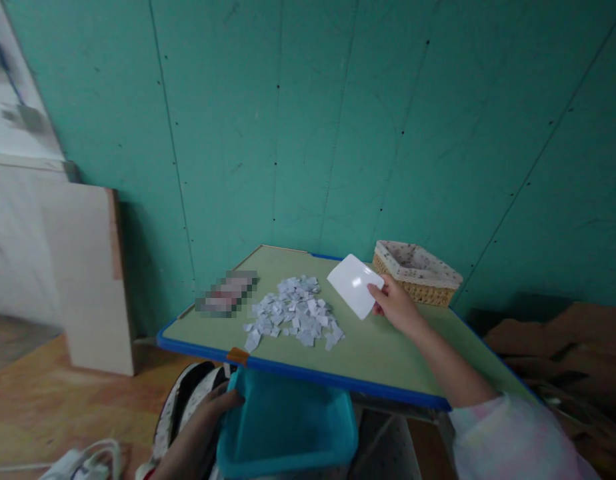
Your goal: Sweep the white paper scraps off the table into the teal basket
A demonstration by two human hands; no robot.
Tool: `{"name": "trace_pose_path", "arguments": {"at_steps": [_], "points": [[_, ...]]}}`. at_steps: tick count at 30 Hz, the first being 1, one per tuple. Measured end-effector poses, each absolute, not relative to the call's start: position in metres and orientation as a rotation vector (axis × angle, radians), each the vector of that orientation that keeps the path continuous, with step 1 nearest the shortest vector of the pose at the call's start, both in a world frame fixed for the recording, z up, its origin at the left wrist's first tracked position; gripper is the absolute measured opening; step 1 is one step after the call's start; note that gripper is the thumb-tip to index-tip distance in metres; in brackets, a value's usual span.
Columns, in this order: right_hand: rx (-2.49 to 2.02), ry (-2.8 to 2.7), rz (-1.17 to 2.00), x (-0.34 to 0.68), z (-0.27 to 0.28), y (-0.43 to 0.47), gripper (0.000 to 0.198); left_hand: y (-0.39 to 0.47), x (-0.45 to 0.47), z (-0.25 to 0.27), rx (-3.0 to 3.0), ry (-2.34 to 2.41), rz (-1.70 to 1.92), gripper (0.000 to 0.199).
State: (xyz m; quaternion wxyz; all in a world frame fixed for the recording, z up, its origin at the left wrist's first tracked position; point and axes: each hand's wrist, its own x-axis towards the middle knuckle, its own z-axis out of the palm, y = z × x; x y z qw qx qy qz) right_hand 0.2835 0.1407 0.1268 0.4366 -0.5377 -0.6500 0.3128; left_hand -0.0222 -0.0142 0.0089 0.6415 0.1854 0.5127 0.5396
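My right hand [385, 300] pinches one corner of a glossy white card [353, 283] and holds it over the table, to the right of a spread pile of small paper scraps [295, 313]. The left hand [225, 402] grips the left wall of a turquoise plastic bin [293, 420], its thumb over the rim. That bin sits just below the table's front edge, and I see nothing inside it. My left fingers are partly hidden behind the bin's wall.
A wicker basket [428, 293] with a patterned cloth lining stands at the table's back right. A pixelated flat item [227, 293] lies at the left. The pale green table [398, 360] has a blue edge. Cardboard [553, 340] lies right; a board [95, 280] leans left.
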Motion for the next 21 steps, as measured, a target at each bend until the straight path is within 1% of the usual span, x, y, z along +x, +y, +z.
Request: {"name": "trace_pose_path", "arguments": {"at_steps": [1, 4, 6, 8, 12, 15, 21], "points": [[-1.332, -1.556, 0.847, 0.275, 0.131, 0.133, 0.011, -0.012, -0.02, 0.009, 0.431, 1.152, 1.208, 0.038], [-1.219, -1.449, 1.202, 0.234, 0.137, 0.107, 0.016, -0.007, -0.013, 0.006, 0.467, 1.077, 1.121, 0.033], [-1.159, -1.44, 1.466, 0.198, 0.136, 0.091, 0.018, -0.006, -0.009, 0.003, 0.488, 1.02, 1.107, 0.031], [-1.095, -1.475, 1.637, 0.164, 0.131, 0.079, 0.024, -0.007, -0.009, 0.002, 0.504, 0.981, 1.121, 0.031], [-1.049, -1.435, 1.799, 0.115, 0.122, 0.075, 0.026, -0.012, -0.018, -0.002, 0.478, 0.99, 1.147, 0.033], [-1.092, -1.425, 1.859, 0.1, 0.12, 0.082, 0.025, -0.015, -0.027, -0.008, 0.464, 1.002, 1.151, 0.039], [-1.205, -1.598, 1.823, 0.097, 0.118, 0.089, 0.025, -0.014, -0.033, -0.009, 0.486, 1.006, 1.138, 0.045]]}}
